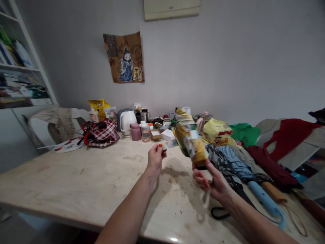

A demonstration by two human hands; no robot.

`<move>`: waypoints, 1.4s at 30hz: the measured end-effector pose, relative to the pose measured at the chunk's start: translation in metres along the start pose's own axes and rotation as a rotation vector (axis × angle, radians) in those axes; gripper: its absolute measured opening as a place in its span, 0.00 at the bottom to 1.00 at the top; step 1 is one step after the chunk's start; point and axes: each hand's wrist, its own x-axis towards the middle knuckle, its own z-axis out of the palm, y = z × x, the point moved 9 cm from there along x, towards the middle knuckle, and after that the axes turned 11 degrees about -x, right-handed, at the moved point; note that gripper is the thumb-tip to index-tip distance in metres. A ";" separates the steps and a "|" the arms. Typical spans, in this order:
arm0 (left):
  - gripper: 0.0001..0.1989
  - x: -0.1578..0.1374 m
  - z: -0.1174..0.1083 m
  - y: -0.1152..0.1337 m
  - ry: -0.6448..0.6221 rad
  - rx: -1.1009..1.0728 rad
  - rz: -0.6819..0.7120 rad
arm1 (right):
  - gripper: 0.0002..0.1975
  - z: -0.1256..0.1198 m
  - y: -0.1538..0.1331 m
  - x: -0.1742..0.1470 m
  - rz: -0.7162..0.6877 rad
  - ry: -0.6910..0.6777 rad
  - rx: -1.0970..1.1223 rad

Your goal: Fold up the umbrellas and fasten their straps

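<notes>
My right hand point(212, 179) is wrapped round the short handle of a folded umbrella point(190, 137). Its yellow, patterned canopy is blurred and tilts up to the left, with a pale wrist loop hanging below the handle. To its left, my left hand point(156, 156) is closed in a pinch above the table, apart from the umbrella. A small pale bit shows at its fingertips, too small to name. Beside my right forearm lie several other folded umbrellas: a grey camouflage one point(223, 164), a light blue one point(264, 198) with a hooked handle, and a dark red one point(274, 169).
Along the wall stand a white kettle point(129, 120), a pink jar point(135, 132), a clear bottle point(146, 132) and small boxes point(168, 135). A plaid bag point(105, 134) lies at the left, a yellow bag point(217, 130) at the right. The table point(76, 179) has its front edge near me.
</notes>
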 end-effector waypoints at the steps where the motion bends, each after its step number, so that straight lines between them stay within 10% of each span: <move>1: 0.13 0.003 -0.006 -0.006 0.043 0.044 -0.028 | 0.33 0.006 0.003 -0.003 0.014 -0.133 0.095; 6: 0.03 0.011 -0.023 -0.027 0.118 0.108 -0.112 | 0.23 -0.007 -0.010 -0.016 -0.042 -0.378 -0.144; 13: 0.05 0.007 -0.016 -0.037 0.033 0.005 -0.340 | 0.14 -0.027 -0.121 -0.011 -0.282 0.214 -0.022; 16: 0.04 -0.007 0.003 -0.042 -0.113 0.011 -0.389 | 0.11 -0.016 -0.135 -0.008 -0.154 0.290 -0.348; 21: 0.07 -0.020 0.017 -0.050 -0.255 0.078 -0.369 | 0.11 -0.046 -0.214 -0.021 -0.499 0.804 -0.716; 32: 0.26 -0.084 0.084 -0.019 -0.688 0.008 -0.377 | 0.14 -0.010 -0.204 0.013 -0.245 0.350 -0.244; 42: 0.29 -0.081 0.143 0.031 -0.710 -0.229 -0.225 | 0.11 0.063 -0.176 -0.010 -0.096 -0.072 0.068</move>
